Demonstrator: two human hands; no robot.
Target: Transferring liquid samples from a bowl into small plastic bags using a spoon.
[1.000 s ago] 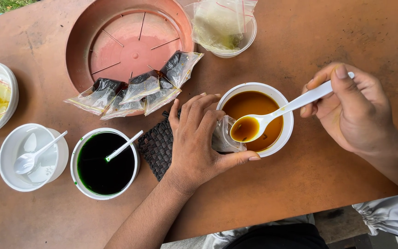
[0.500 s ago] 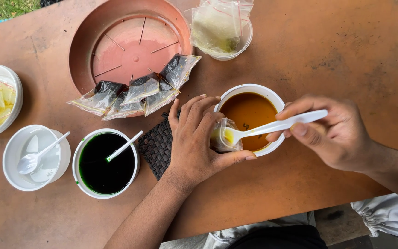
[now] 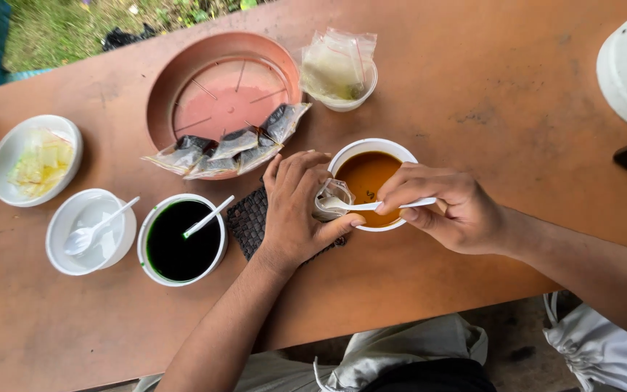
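right hand (image 3: 450, 212) spoon (image 3: 371, 205) over bag (image 3: 332, 197), left hand (image 3: 297, 210) holding

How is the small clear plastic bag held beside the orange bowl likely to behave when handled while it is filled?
The small clear plastic bag looks thin and crinkled, so it is probably floppy and needs the left hand to keep its mouth open. It seems very light. With liquid from the white spoon inside, it would likely sag and spill if released.

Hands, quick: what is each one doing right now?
Left hand: closed around a small clear bag.
Right hand: closed on a white spoon, tipped into that bag.
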